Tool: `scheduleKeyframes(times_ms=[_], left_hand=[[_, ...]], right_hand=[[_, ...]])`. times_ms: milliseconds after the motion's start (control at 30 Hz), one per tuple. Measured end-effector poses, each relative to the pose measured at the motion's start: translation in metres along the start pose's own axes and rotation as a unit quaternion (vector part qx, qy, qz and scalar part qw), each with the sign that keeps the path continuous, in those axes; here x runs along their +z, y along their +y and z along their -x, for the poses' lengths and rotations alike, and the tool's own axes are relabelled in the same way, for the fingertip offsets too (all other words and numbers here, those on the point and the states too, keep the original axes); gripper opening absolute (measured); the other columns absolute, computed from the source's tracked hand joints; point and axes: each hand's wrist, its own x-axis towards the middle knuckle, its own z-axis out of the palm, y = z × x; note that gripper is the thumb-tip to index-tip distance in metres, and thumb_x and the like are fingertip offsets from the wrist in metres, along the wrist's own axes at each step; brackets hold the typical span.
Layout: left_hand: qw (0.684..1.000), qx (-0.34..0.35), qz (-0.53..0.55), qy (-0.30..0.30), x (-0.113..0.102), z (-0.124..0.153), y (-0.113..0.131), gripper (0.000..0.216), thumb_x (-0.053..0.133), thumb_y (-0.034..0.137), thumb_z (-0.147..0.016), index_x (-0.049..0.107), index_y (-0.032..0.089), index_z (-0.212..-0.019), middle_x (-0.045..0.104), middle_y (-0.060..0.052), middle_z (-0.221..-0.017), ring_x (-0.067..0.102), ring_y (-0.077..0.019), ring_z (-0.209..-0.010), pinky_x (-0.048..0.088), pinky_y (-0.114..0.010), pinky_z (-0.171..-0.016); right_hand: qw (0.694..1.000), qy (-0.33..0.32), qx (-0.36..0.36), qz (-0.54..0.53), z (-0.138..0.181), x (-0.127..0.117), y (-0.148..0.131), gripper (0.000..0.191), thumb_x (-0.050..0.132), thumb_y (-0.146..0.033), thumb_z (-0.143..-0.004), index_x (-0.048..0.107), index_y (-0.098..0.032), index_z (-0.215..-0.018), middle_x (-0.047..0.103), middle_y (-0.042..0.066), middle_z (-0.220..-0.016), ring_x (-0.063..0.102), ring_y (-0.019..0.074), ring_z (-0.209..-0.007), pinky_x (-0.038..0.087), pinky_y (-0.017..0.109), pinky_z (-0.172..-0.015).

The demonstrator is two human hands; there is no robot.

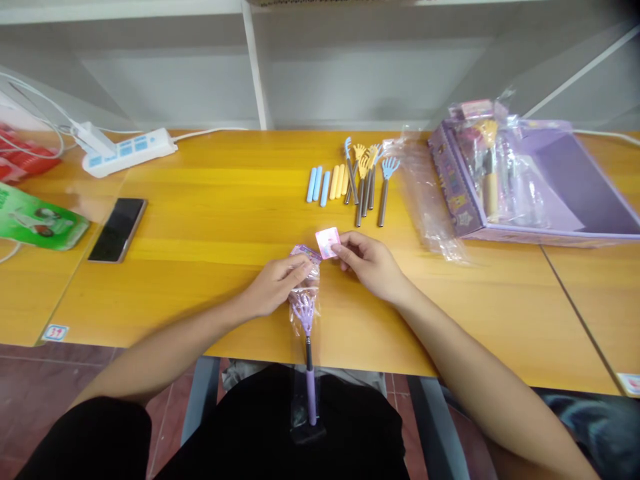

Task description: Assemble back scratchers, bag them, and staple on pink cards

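My left hand [277, 283] is closed on the upper end of a clear plastic bag [315, 273], which hangs past the table's front edge. Inside the bag is a purple telescopic back scratcher [311, 393], claw end up and grip down. A printed header [307, 252] shows at the bag's top, partly behind my fingers. Just to the right, my right hand [371, 265] pinches a small pink and white card [327, 243] between thumb and fingers. Beyond the hands lie several back scratchers with blue heads [390, 167] and yellow heads [363, 165], beside blue grips [319, 183] and yellow grips [337, 181].
A purple box [550, 235] with bagged back scratchers [493, 180] stands at the right. Empty clear bags [427, 200] lie beside it. On the left are a phone [117, 230], a green package [43, 217] and a power strip [131, 152]. White shelving [255, 67] rises behind.
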Motion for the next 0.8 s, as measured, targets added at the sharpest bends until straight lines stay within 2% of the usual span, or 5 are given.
scheduleKeyframes(times_ms=[200,333,433,633,800], left_hand=[[0.998,-0.031,0.043,0.015,0.0,0.001,-0.004,0.067,0.051,0.077,-0.102,0.072,0.014,-0.105,0.077,-0.012,-0.102,0.074,-0.0219,-0.09,0.059,-0.033,-0.082],[0.995,-0.062,0.077,0.031,0.0,-0.001,-0.007,0.072,0.051,0.083,-0.098,0.072,0.015,-0.102,0.079,-0.012,-0.101,0.077,-0.0251,-0.092,0.061,-0.033,-0.079],[0.994,-0.06,0.081,0.041,0.001,-0.001,-0.007,0.073,0.049,0.085,-0.097,0.072,0.016,-0.102,0.08,-0.011,-0.103,0.077,-0.0271,-0.097,0.062,-0.034,-0.08],[0.99,-0.044,0.13,-0.013,0.004,0.001,-0.005,0.078,0.04,0.086,-0.1,0.071,0.017,-0.116,0.079,-0.013,-0.106,0.078,-0.0255,-0.095,0.063,-0.038,-0.084],[0.999,0.004,0.019,-0.033,0.004,0.001,0.001,0.047,0.062,0.062,-0.103,0.069,0.017,-0.113,0.076,-0.013,-0.114,0.076,-0.0229,-0.101,0.061,-0.036,-0.09]], right_hand=[[0.923,0.141,-0.329,0.141,0.013,-0.001,-0.014,0.02,0.073,-0.018,-0.095,0.059,-0.023,-0.082,0.058,-0.002,-0.07,0.054,0.0138,-0.062,0.043,0.029,-0.059],[0.862,0.052,-0.465,0.194,0.021,0.002,-0.019,0.017,0.075,-0.011,-0.092,0.064,-0.024,-0.098,0.067,-0.001,-0.076,0.059,0.0142,-0.064,0.046,0.028,-0.059],[0.848,-0.014,-0.455,0.272,0.021,0.006,-0.016,0.011,0.072,-0.016,-0.098,0.067,-0.023,-0.106,0.073,0.001,-0.083,0.062,0.0142,-0.066,0.048,0.029,-0.061],[0.903,0.017,-0.327,0.28,0.017,0.006,-0.013,0.013,0.06,-0.026,-0.108,0.072,-0.022,-0.104,0.07,0.003,-0.08,0.06,0.0149,-0.066,0.048,0.03,-0.061],[0.917,0.028,-0.29,0.272,0.017,0.002,-0.016,0.017,0.057,-0.028,-0.11,0.071,-0.022,-0.105,0.07,0.005,-0.083,0.061,0.0157,-0.068,0.049,0.03,-0.063]])
